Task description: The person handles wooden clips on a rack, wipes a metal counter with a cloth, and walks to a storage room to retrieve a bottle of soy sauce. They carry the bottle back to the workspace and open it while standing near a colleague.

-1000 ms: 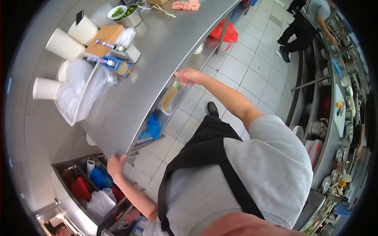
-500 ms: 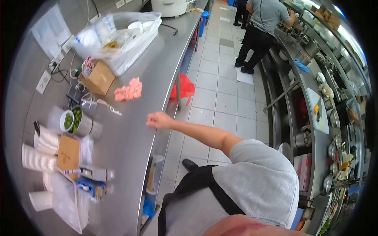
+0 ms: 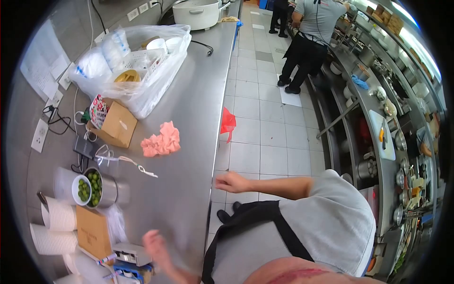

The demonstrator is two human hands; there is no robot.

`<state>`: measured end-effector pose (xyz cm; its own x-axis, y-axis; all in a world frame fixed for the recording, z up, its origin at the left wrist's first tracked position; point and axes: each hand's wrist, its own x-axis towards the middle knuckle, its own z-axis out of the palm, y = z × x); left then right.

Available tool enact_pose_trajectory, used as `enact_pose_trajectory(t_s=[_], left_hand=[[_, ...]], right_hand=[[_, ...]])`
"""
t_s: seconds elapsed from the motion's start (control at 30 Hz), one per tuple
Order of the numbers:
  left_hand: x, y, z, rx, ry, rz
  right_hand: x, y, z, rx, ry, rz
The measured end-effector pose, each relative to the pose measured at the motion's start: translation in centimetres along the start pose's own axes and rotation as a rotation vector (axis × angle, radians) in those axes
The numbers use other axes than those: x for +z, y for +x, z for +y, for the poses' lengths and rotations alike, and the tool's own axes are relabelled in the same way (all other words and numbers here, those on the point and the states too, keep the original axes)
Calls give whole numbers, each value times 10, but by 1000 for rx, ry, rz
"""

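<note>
The person is standing at the long stainless steel counter that is running from the bottom left of the frame up to the top centre, and both hands are working empty. The right hand is hovering just off the counter's edge at mid-frame, fingers loosely spread and grasping nothing. The left hand is sweeping in low at the bottom left, blurred, open as far as the smear is showing, and holding nothing; it is sitting just beside the small grey boxy device and near the flat brown cardboard box. My read is that this is a reach-in step, with the left hand heading for that cluster at the counter's near end. Next to it, stacks of white paper cups are lying on their sides, and a metal tin of green limes is standing just above them. Further up, a crumpled pink cloth is lying near the counter's middle, with an open brown carton and a clear plastic bag of white containers beyond. A co-worker in a grey shirt is working at the top of the frame. The next move, I would judge, is calling for the left hand to slow and settle its fingers on one item without knocking the cups.
</note>
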<state>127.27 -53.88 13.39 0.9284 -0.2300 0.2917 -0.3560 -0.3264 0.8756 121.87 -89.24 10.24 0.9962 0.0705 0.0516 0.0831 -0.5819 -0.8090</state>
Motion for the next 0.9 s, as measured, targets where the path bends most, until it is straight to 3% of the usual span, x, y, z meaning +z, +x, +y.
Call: enact_pose_trajectory(t_s=[0.03,0.07,0.13,0.17,0.2,0.27,0.33,0.43,0.57,0.63,0.7,0.9], left_hand=[[39,12,33,-239,-256,-78],[71,21,48,-252,-279,-95],[107,37,63,-370,-332,-328],[119,49,66,-369,-331,-338],[132,59,69,-317,-330,-445],[157,84,73,-264,-324,-555],[185,115,75,-137,-186,-686],[247,158,83,-32,-89,-698],[358,212,109,67,141,-745],[415,231,126,358,360,-764],[464,254,157,377,324,-841],[566,326,203,429,331,-1003]], right_hand=[[-2,-14,12,48,-27,-51],[-4,-29,32,96,-53,-101],[-9,-66,81,308,-238,-116],[-15,-84,107,539,-362,-121],[-17,-114,151,600,-394,12],[-48,-166,198,954,-424,102],[-81,-227,234,1139,-444,257],[-132,-282,255,1338,-445,342],[-186,-314,334,1355,-459,361],[-206,-314,358,1397,-371,323],[-236,-292,391,1360,-320,348],[-336,-206,484,1013,-362,519]])
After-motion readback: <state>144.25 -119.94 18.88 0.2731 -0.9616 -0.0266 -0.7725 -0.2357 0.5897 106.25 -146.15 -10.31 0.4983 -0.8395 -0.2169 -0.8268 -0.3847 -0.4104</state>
